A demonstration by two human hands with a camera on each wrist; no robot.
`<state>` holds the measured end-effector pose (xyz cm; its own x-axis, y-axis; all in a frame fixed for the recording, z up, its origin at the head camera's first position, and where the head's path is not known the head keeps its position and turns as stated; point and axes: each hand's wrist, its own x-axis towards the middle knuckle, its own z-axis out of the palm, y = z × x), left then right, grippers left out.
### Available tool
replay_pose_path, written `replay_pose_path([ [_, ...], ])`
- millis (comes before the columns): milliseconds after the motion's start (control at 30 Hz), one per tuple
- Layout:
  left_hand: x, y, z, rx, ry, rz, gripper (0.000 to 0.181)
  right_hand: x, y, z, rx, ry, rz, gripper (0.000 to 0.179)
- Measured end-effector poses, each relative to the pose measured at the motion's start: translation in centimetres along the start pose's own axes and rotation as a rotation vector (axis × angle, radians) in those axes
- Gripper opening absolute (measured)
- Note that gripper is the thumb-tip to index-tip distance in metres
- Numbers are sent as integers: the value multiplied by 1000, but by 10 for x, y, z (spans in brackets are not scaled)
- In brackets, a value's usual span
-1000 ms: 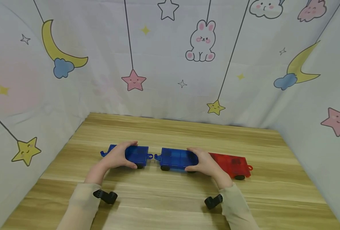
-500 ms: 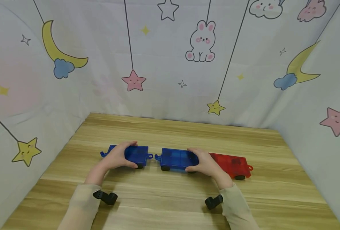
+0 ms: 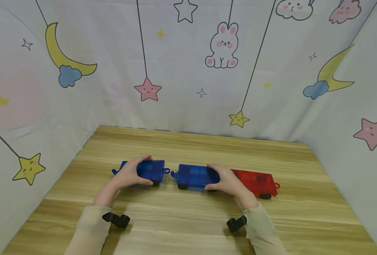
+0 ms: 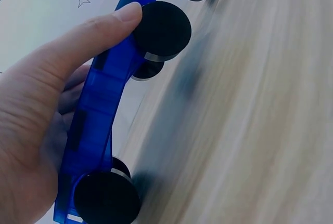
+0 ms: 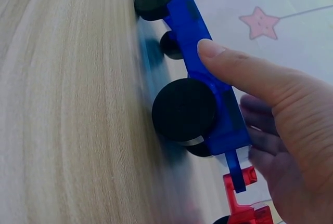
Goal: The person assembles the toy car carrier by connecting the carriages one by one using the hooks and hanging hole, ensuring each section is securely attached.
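Three see-through toy train cars stand in a row in the head view. My left hand point(image 3: 128, 175) grips the left blue train car point(image 3: 153, 170) from above, thumb on the near side by a black wheel point(image 4: 162, 29). That car's right end, with its ring point(image 3: 166, 170), sits slightly raised beside the hook point(image 3: 173, 174) of the middle blue train car point(image 3: 191, 175). Around the right part of the middle car, my right hand point(image 3: 225, 180) has its thumb and fingers on opposite sides. The red train car point(image 3: 260, 180) meets it through a red hook point(image 5: 242, 182), partly hidden by my hand.
The cars are on a wood-grain table point(image 3: 175, 223). A white cloth backdrop point(image 3: 182, 102) with printed stars, moons and a rabbit surrounds it on the back and sides. Black wrist cameras point(image 3: 119, 220) hang from both sleeves.
The right end of the left blue car has risen slightly, its ring now higher beside the hook. My right hand, the middle car and the red car have stayed nearly still.
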<state>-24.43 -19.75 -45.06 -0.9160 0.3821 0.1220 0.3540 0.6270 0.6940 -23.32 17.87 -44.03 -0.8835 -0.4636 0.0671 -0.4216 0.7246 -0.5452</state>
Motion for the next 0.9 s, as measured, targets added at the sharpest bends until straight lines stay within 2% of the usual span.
replay_pose_path([
  [200,0,2,2,-3,15,11,96,0,-1,-1,-5,-2,1,82],
  [900,4,7,9,5,8,26,96,0,-1,0,-10,-1,-1,82],
])
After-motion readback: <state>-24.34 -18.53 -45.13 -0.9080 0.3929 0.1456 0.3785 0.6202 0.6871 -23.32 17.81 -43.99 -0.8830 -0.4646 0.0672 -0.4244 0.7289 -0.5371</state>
